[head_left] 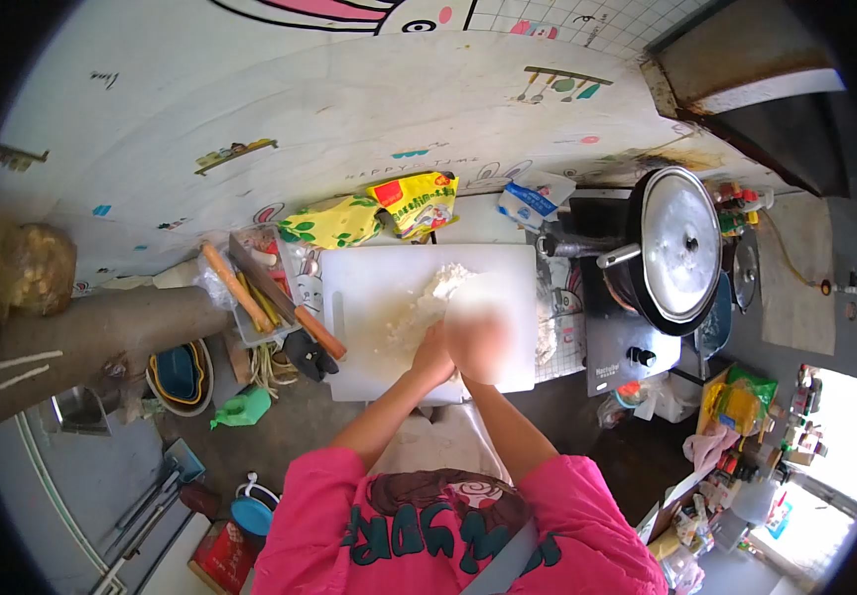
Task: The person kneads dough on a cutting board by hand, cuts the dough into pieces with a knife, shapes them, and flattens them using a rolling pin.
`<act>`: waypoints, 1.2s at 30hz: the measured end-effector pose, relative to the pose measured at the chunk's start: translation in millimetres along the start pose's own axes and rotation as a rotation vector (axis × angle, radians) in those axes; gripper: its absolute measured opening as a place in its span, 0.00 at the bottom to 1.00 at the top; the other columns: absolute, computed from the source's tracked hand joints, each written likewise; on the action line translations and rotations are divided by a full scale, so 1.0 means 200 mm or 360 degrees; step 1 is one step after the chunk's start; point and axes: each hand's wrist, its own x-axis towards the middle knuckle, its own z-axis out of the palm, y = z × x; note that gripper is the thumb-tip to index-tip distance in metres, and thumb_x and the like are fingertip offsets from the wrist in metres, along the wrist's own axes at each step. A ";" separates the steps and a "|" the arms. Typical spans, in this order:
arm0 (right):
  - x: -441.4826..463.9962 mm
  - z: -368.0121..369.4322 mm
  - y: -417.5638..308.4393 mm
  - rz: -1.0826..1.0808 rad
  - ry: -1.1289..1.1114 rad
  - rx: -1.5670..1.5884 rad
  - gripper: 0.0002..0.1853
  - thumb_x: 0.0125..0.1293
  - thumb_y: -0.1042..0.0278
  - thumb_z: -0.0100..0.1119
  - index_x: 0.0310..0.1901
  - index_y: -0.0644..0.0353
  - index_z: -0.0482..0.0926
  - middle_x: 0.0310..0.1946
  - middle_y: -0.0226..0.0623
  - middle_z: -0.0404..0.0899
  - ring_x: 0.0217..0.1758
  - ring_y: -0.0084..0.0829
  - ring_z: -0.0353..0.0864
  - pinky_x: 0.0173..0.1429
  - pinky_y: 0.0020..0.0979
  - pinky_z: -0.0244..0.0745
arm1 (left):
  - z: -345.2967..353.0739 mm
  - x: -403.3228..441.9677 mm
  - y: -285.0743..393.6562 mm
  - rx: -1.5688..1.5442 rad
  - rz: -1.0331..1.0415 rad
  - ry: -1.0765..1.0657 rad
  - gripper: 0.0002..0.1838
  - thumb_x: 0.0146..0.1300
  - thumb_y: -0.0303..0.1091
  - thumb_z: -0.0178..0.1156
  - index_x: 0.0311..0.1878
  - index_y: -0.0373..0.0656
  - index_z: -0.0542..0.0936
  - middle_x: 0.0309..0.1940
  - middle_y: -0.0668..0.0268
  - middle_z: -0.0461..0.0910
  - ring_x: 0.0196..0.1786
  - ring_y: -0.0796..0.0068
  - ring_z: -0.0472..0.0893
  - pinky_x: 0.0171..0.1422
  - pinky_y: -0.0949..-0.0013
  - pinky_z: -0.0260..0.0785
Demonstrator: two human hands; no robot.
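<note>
A white cutting board [369,288] lies across the counter in front of me. White flour [448,283] is heaped on its right half, with loose crumbs scattered to the left. My left hand [434,359] is low on the board beside the heap, close against my right hand, and its fingers are mostly hidden. A pale blur covers my right hand [480,347], so its fingers and anything under it do not show. More white powder or dough [546,337] shows at the board's right edge.
Left of the board, a plastic bin [250,322] holds a knife and a rolling pin [225,273]. Yellow bags [414,205] stand against the wall behind. On the right, a lidded pan [681,248] sits on the stove [612,342].
</note>
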 end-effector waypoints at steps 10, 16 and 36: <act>0.34 -0.19 0.03 -0.0109 -0.0132 0.0459 0.20 0.62 0.57 0.52 0.51 0.62 0.72 0.45 0.46 0.72 0.48 0.43 0.71 0.52 0.39 0.66 | 0.06 0.10 0.01 0.0212 0.0106 0.0030 0.25 0.55 0.28 0.53 0.59 0.38 0.68 0.61 0.46 0.59 0.61 0.47 0.63 0.61 0.53 0.62; 0.41 -0.17 0.05 -0.0090 -0.0126 0.0502 0.20 0.62 0.57 0.52 0.50 0.62 0.72 0.44 0.46 0.72 0.47 0.43 0.72 0.52 0.39 0.66 | 0.09 0.10 0.01 -0.0095 -0.0062 0.0180 0.34 0.58 0.32 0.55 0.67 0.35 0.57 0.64 0.40 0.53 0.64 0.42 0.57 0.65 0.47 0.52; 0.30 -0.37 0.20 0.0050 -0.0586 0.0849 0.18 0.62 0.57 0.52 0.47 0.63 0.74 0.41 0.45 0.73 0.44 0.42 0.72 0.50 0.40 0.66 | 0.44 -0.13 -0.27 -0.0793 -0.0413 0.0113 0.50 0.48 0.30 0.68 0.69 0.34 0.46 0.52 0.39 0.61 0.53 0.46 0.68 0.56 0.57 0.65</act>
